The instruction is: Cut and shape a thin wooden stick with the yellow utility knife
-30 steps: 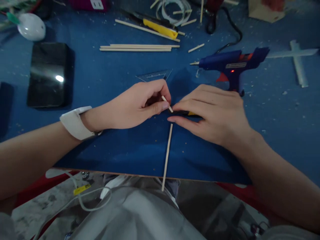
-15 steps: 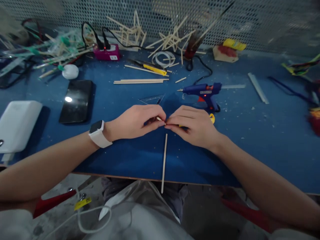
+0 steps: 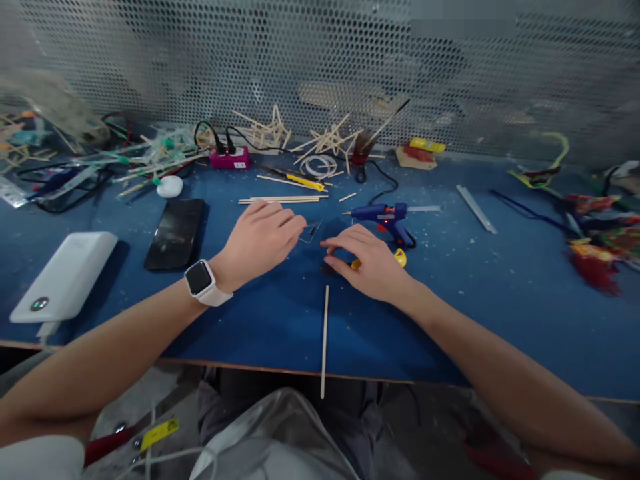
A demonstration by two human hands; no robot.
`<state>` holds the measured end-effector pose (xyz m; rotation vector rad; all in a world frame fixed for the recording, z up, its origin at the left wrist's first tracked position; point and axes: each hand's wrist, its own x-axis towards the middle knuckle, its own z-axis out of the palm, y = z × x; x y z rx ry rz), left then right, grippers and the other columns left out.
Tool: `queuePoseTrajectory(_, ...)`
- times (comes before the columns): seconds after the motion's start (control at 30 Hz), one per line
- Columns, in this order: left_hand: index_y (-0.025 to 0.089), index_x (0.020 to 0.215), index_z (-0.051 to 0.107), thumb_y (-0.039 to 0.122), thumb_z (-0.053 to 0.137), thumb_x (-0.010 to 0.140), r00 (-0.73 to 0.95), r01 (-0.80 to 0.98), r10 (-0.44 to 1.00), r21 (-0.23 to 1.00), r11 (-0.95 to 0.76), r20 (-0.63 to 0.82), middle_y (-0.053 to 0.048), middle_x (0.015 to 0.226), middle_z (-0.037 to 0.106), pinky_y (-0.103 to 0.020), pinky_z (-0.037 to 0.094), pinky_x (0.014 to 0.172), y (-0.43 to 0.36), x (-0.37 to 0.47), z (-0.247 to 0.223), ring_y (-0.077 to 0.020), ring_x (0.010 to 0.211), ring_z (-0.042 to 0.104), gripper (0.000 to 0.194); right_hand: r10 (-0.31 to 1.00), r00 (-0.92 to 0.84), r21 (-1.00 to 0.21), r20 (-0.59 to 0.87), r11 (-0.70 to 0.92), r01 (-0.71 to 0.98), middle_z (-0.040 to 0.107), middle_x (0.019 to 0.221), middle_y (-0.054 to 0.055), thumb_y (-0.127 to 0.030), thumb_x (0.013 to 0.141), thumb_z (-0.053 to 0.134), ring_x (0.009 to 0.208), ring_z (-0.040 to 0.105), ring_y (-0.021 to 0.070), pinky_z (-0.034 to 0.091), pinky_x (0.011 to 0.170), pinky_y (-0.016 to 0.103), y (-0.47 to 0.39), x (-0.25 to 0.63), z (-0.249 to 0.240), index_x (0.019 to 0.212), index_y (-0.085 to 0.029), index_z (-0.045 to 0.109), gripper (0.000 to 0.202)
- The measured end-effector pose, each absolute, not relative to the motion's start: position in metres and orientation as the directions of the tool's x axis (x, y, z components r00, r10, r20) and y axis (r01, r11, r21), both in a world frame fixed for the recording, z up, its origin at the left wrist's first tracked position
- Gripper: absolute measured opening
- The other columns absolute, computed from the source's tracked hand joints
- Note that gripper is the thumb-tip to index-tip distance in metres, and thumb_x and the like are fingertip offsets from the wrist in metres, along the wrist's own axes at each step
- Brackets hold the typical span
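My left hand (image 3: 263, 237), with a white-banded watch (image 3: 200, 279) at the wrist, is closed over the bench, its fingertips pressed together. Whatever they hold is hidden. Just beyond those fingertips lies a clear triangular ruler (image 3: 313, 231). My right hand (image 3: 367, 260) is open, thumb and forefinger apart with nothing visible between them. Under it rests a yellow-handled tool (image 3: 400, 258), mostly covered. A single wooden stick (image 3: 325, 340) lies between my forearms, its near end sticking out past the bench edge. Behind my right hand lies a blue hot glue gun (image 3: 380, 215), its small light lit.
At the left are a white power bank (image 3: 65, 277) and a black phone (image 3: 176, 233). Along the back stand a purple power adapter (image 3: 229, 158), stick frames (image 3: 267, 130) and a yellow utility knife (image 3: 305, 181). Loose sticks (image 3: 283, 199) lie in front of them.
My hands have moved apart from each other; the left went left and a little up. A short piece of stick seen at the left fingertips is out of sight. The view has tilted up.
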<state>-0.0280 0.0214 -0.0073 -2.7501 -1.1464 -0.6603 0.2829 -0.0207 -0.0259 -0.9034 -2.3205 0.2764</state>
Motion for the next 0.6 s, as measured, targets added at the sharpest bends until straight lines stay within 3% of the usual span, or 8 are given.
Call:
queuePoseTrajectory(0.1, 0.02, 0.133, 0.084, 0.025, 0.051, 0.129, 0.45, 0.862, 0.803, 0.046, -0.505, 0.391, -0.015, 0.105, 0.087, -0.061, 0.061, 0.124, 0.038, -0.045, -0.001, -0.0382, 0.121, 0.084, 0.034, 0.665, -0.586, -0.406, 0.463, 0.747, 0.526, 0.093, 0.109, 0.008, -0.038, 0.132, 0.065, 0.113, 0.082, 0.0296, 0.071, 0.109, 0.05, -0.021, 0.282, -0.026, 0.119, -0.027, 0.093, 0.033)
queuePoseTrajectory(0.17, 0.017, 0.145, 0.082, 0.025, 0.053, 0.13, 0.31, 0.938, 0.878, 0.032, -0.345, 0.365, -0.017, 0.112, 0.087, -0.065, 0.062, 0.13, 0.054, -0.062, 0.001, -0.0389, 0.128, 0.084, 0.034, 0.656, -0.609, -0.411, 0.446, 0.755, 0.511, 0.092, 0.106, 0.007, -0.038, 0.134, 0.062, 0.112, 0.082, 0.0283, 0.071, 0.109, 0.048, -0.021, 0.282, -0.029, 0.114, -0.027, 0.092, 0.038)
queuePoseTrajectory(0.23, 0.017, 0.156, 0.079, 0.041, 0.071, 0.13, 0.192, 0.977, 0.929, 0.022, -0.21, 0.317, -0.016, 0.134, 0.087, -0.064, 0.067, 0.132, 0.071, -0.08, 0.002, -0.0359, 0.135, 0.084, 0.036, 0.644, -0.636, -0.415, 0.425, 0.763, 0.496, 0.092, 0.109, 0.007, -0.04, 0.134, 0.063, 0.116, 0.083, 0.0275, 0.072, 0.11, 0.048, -0.02, 0.282, -0.033, 0.119, -0.026, 0.092, 0.035)
queuePoseTrajectory(0.27, 0.019, 0.16, 0.079, 0.053, 0.084, 0.126, 0.142, 0.988, 0.948, 0.017, -0.153, 0.285, -0.013, 0.15, 0.085, -0.061, 0.073, 0.129, 0.078, -0.088, 0.0, -0.0326, 0.139, 0.084, 0.048, 0.637, -0.651, -0.414, 0.413, 0.768, 0.489, 0.092, 0.115, 0.007, -0.041, 0.133, 0.068, 0.118, 0.083, 0.0269, 0.073, 0.111, 0.048, -0.02, 0.283, -0.035, 0.123, -0.025, 0.091, 0.03)
queuePoseTrajectory(0.33, 0.02, 0.161, 0.079, 0.056, 0.09, 0.123, 0.079, 0.996, 0.973, 0.015, -0.084, 0.219, -0.015, 0.162, 0.081, -0.058, 0.077, 0.126, 0.09, -0.102, -0.005, -0.0327, 0.143, 0.084, 0.054, 0.62, -0.683, -0.408, 0.386, 0.779, 0.477, 0.09, 0.131, 0.008, -0.048, 0.128, 0.079, 0.124, 0.084, 0.0261, 0.075, 0.113, 0.049, -0.018, 0.284, -0.039, 0.134, -0.023, 0.087, 0.027)
queuePoseTrajectory(0.43, 0.02, 0.163, 0.079, 0.055, 0.091, 0.123, 0.049, 0.998, 0.987, 0.032, -0.055, 0.154, -0.015, 0.164, 0.081, -0.058, 0.078, 0.125, 0.102, -0.116, -0.013, -0.0333, 0.145, 0.083, 0.054, 0.598, -0.718, -0.391, 0.357, 0.793, 0.466, 0.083, 0.155, 0.012, -0.056, 0.122, 0.088, 0.132, 0.084, 0.0278, 0.077, 0.116, 0.052, -0.017, 0.285, -0.043, 0.151, -0.023, 0.082, 0.044)
queuePoseTrajectory(0.6, 0.02, 0.164, 0.078, 0.055, 0.091, 0.123, 0.2, 0.963, 0.974, 0.16, -0.215, 0.102, -0.015, 0.165, 0.08, -0.058, 0.078, 0.126, 0.107, -0.146, -0.012, -0.0333, 0.146, 0.083, 0.055, 0.572, -0.74, -0.364, 0.354, 0.813, 0.454, 0.081, 0.161, 0.013, -0.056, 0.122, 0.088, 0.138, 0.083, 0.0302, 0.077, 0.119, 0.055, -0.016, 0.285, -0.044, 0.157, -0.024, 0.08, 0.048)
